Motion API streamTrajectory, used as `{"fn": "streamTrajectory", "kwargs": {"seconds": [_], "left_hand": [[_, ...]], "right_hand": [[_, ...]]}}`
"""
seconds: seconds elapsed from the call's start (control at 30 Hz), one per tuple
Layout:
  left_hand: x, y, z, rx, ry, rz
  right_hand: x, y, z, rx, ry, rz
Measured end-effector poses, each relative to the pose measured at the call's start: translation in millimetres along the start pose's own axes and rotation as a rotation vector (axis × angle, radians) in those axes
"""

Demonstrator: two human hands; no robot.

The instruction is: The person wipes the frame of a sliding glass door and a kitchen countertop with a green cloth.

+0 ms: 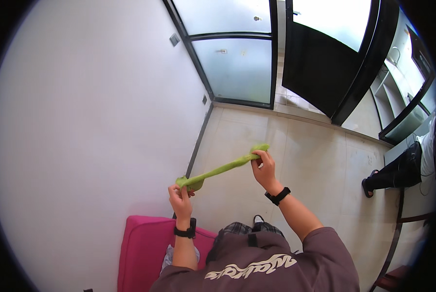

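A lime-green cloth (pixel 222 169) is stretched in a narrow band between my two hands, well above the floor. My left hand (pixel 181 197) pinches its lower left end, where some loose fabric bunches and hangs beside the fingers. At the upper right end, my right hand (pixel 264 168) grips the cloth between thumb and fingers, and a short tail sticks out past them. What kind of cloth piece it is, I cannot tell. Each wrist wears a black band.
A pink cushioned seat (pixel 140 243) stands at lower left against the white wall (pixel 96 107), with pale crumpled fabric (pixel 168 257) on it. Ahead are a frosted glass panel (pixel 235 68) and a black-framed door (pixel 320 68). Another person (pixel 398 168) stands at right on the tiled floor (pixel 310 185).
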State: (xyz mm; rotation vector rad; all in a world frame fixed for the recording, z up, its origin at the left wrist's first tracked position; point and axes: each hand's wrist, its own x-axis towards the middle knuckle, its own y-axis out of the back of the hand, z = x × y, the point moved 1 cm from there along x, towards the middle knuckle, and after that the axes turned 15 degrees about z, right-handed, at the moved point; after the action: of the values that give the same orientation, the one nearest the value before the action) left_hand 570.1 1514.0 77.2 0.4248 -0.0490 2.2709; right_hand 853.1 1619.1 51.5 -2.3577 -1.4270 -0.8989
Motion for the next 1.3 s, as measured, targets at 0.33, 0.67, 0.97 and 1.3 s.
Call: {"fn": "streamTrajectory", "kwargs": {"seconds": [0.33,0.67,0.97,1.3], "left_hand": [[106.8,-103.9,-75.8,-0.224,0.094,0.079],[271.8,-204.5,-86.3,-0.257,-0.027,0.061],[336.3,-244.4,-111.0,-0.309,0.254,-0.054],[445.2,-310.9,-133.5,-0.315,0.138,0.087]], "right_hand": [[98.2,-50.4,57.6,-0.139,0.176,-0.027],[202.7,-147.7,84.2,-0.136,0.185,-0.016],[278.0,-223.4,127.7,-0.216,0.265,-0.024],[353.7,-325.8,218.3,-0.090,0.225,-0.017]]}}
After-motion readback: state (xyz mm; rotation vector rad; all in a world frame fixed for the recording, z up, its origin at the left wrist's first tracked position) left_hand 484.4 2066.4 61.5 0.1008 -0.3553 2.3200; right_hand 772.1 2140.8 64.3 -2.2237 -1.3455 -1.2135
